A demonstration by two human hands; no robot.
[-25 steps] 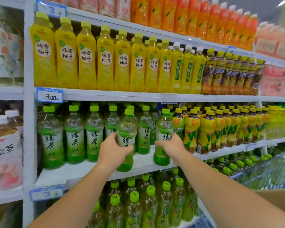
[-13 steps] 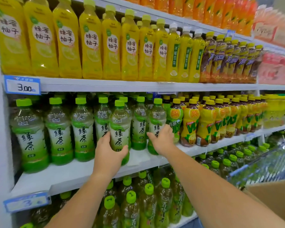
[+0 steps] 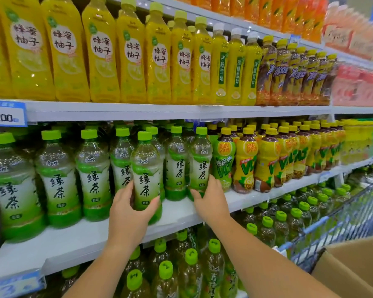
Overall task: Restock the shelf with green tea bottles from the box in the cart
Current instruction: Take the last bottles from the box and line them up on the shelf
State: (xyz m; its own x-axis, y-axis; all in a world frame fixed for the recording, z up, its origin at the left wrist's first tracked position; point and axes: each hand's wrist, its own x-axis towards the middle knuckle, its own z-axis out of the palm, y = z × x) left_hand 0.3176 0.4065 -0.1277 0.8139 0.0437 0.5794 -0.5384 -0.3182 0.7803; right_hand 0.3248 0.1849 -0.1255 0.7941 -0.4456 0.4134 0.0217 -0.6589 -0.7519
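My left hand (image 3: 130, 214) grips the lower part of a green tea bottle (image 3: 145, 166) that stands upright near the front of the white middle shelf (image 3: 177, 214). My right hand (image 3: 211, 201) holds the base of a second green tea bottle (image 3: 200, 162), which stands further back at the right end of the green tea row, next to a green-labelled drink. Several more green tea bottles (image 3: 56, 179) line the shelf to the left. The cardboard box (image 3: 353, 267) shows at the bottom right, inside the cart (image 3: 340, 231).
Yellow drink bottles (image 3: 129, 54) fill the shelf above, with a 3.00 price tag (image 3: 5, 115) at the left. Yellow and brown bottles (image 3: 267, 158) crowd the middle shelf to the right. Green-capped bottles (image 3: 166, 269) stand on the shelf below.
Both bottles have gone further back on the shelf with my hands still on them. The view has moved closer and to the right, so the box shows more.
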